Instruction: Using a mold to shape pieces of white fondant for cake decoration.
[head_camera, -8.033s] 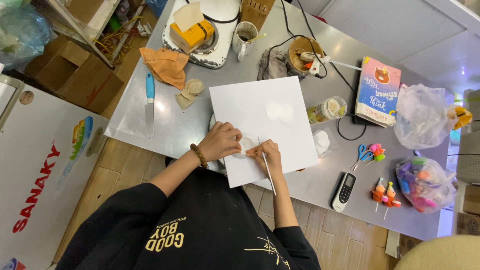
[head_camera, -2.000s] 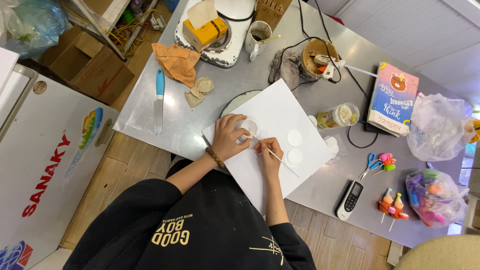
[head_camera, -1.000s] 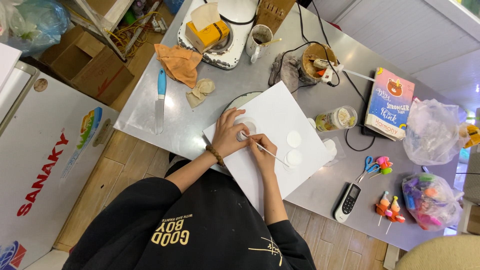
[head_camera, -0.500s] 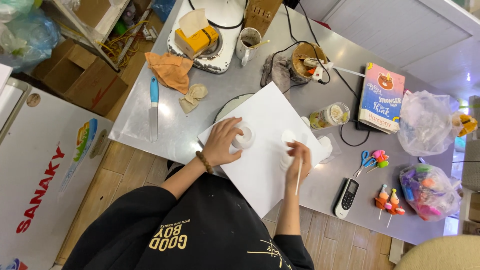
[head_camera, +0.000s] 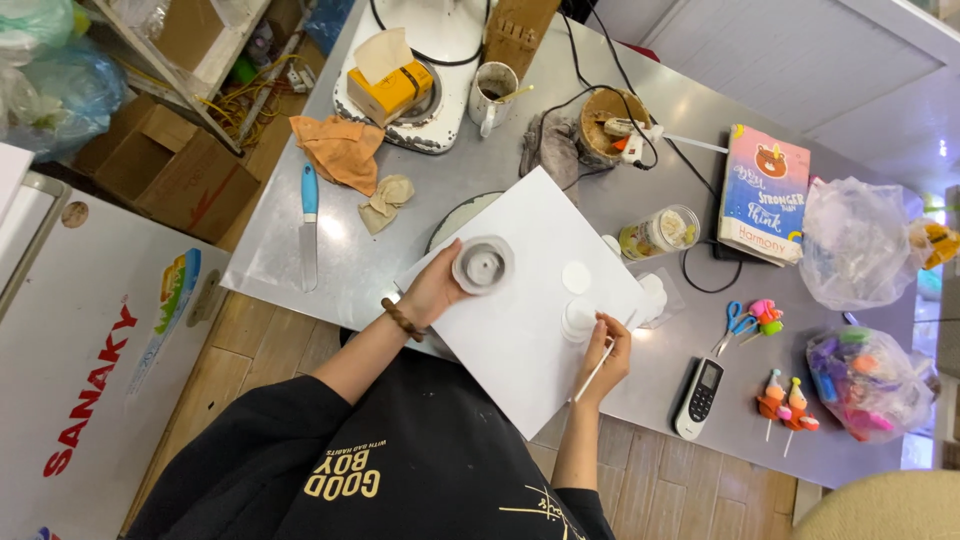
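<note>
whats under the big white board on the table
A round dark-rimmed plate pokes out from under the white board at its upper left edge. The steel table lies beneath. Most of the plate, and anything on it, is covered by the board.

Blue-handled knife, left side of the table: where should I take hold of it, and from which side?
Grip the knife by its blue handle, the end pointing toward the orange cloth. It lies flat with the blade toward the table's near edge, so come from above at the far end, clear of the blade.
</note>
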